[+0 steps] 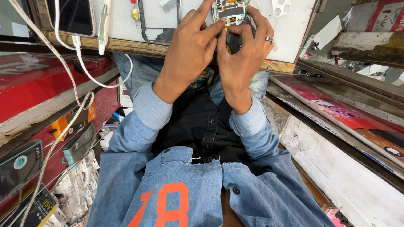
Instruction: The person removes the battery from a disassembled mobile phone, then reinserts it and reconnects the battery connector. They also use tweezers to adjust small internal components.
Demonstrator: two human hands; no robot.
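Observation:
Both my hands meet over a small green and gold phone circuit board [229,10] at the near edge of a white work surface [290,33]. My left hand [191,50] pinches the board's lower edge with thumb and forefinger. My right hand [244,54], with a ring on one finger, grips the same edge from the right. A small brass-coloured part [226,29] shows between the fingertips. A dark object lies partly hidden under my right fingers. My denim sleeves and open jacket fill the lower frame.
On the bench lie a phone [71,17] with a white cable [80,63] plugged in, a white pen-like tool [103,25], a small screwdriver [134,12], a dark phone frame [145,29] and a white camera cover [281,7]. Boxed accessories [21,162] fill red shelves at left.

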